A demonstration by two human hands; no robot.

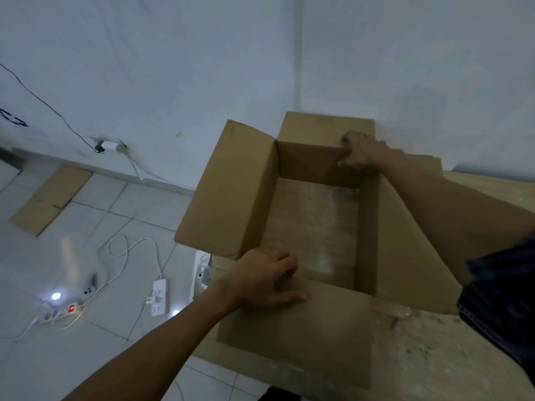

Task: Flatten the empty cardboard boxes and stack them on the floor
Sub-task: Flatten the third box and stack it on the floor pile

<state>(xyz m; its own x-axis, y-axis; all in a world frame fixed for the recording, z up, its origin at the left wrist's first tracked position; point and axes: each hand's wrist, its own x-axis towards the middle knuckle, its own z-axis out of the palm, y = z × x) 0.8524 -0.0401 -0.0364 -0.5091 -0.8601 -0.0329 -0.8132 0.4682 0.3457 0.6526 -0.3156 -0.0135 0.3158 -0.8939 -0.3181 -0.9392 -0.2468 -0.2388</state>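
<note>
The person's left hand (262, 277) grips the near edge of an open cardboard box (312, 221), fingers curled over the rim into the box and thumb flat on the near flap. The right hand (362, 151) grips the far wall of the box, fingers hooked over its top edge. The box sits upright on a pale wooden surface (434, 342), all four flaps spread outward; its bottom appears open, with the surface showing through. To the left, on the white tiled floor (101, 285), a flattened cardboard box (52, 198) lies against the wall. Nearer, white power strips (158, 296) and tangled cables (121, 256) lie on the tiles. A dark sleeve (503, 308) shows at the right edge.
</note>
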